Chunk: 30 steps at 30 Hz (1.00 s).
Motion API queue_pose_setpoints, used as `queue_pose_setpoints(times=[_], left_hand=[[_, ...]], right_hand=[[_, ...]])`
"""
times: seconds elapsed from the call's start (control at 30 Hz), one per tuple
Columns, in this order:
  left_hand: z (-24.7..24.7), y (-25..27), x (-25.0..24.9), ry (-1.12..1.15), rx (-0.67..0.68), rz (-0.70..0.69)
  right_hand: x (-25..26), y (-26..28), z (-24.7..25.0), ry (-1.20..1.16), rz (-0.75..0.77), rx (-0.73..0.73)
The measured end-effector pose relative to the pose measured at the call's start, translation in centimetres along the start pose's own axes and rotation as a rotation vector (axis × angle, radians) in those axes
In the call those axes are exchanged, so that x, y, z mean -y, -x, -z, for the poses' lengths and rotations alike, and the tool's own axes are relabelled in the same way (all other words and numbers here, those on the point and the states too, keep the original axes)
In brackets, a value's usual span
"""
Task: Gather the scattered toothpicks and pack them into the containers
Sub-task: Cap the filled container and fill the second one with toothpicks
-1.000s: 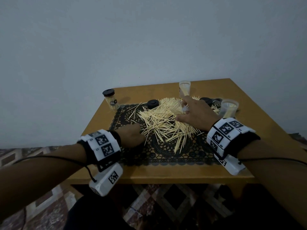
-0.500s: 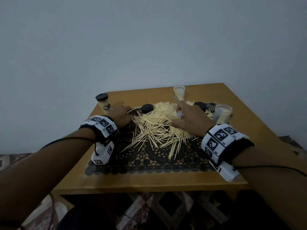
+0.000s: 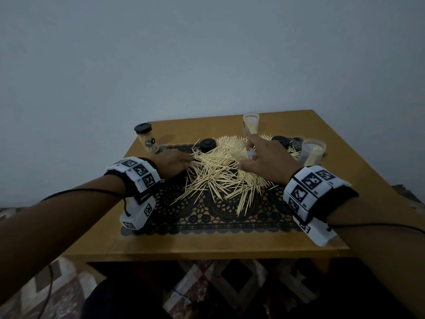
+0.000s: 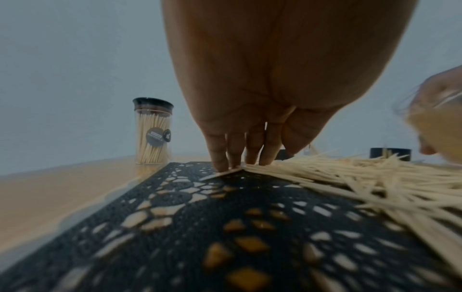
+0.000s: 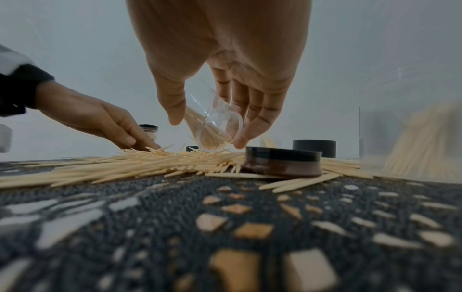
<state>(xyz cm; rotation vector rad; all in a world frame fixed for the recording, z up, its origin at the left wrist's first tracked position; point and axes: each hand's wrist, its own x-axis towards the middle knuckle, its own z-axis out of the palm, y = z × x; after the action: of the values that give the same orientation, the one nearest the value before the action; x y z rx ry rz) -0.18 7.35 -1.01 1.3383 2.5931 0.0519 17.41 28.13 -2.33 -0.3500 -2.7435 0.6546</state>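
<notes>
Toothpicks [image 3: 220, 171] heaped mid-frame on black mat [image 3: 207, 217]. Right hand [image 3: 266, 164] grips tilted clear container [image 5: 212, 126], part-filled, as before. Left hand [image 3: 172, 162], fingers straight, has slid right from capped jar [image 3: 146, 140]; fingertips [image 4: 225, 158] now touch heap's left edge.

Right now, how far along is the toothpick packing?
Done: one capped jar stands full at the table's back left. In hand: the right hand holds a clear jar, tilted and partly filled, while the left hand touches the pile's edge. Left: most toothpicks lie scattered on the mat; two open jars and loose lids wait.
</notes>
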Motion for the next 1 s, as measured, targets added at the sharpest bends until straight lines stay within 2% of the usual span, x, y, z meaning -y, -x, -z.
queue_pose_setpoints(times=[0.2,0.3,0.33,0.4,0.47,0.63,0.8,1.0], left_hand=[[-0.5,1.3,0.2,0.035,-0.16,-0.097],[-0.3,1.0,0.1,0.047,-0.234,-0.057],[-0.2,0.9,-0.1,0.04,-0.201,-0.026],[-0.3,0.4,-0.7,0.036,-0.048,0.022],[-0.7,0.3,-1.6,0.034,0.065,0.022],[-1.0,1.3,-3.5,-0.015,0.001,0.009],[-0.9,2.9,-4.7,-0.096,0.099,-0.018],[-1.6,2.2,-3.6,-0.119,-0.046,-0.033]], right_hand=[[0.0,0.0,-0.1,-0.001,0.002,0.0],[-0.1,0.0,-0.2,0.001,0.0,0.0],[-0.1,-0.1,-0.2,-0.004,0.0,0.0],[-0.2,-0.1,-0.2,-0.007,0.0,-0.003],[-0.3,-0.1,-0.2,-0.001,0.008,-0.008],[-0.3,-0.3,-0.3,0.018,0.012,-0.004],[-0.1,-0.1,-0.2,0.019,0.003,-0.011],[-0.2,-0.1,-0.2,0.012,0.002,-0.009]])
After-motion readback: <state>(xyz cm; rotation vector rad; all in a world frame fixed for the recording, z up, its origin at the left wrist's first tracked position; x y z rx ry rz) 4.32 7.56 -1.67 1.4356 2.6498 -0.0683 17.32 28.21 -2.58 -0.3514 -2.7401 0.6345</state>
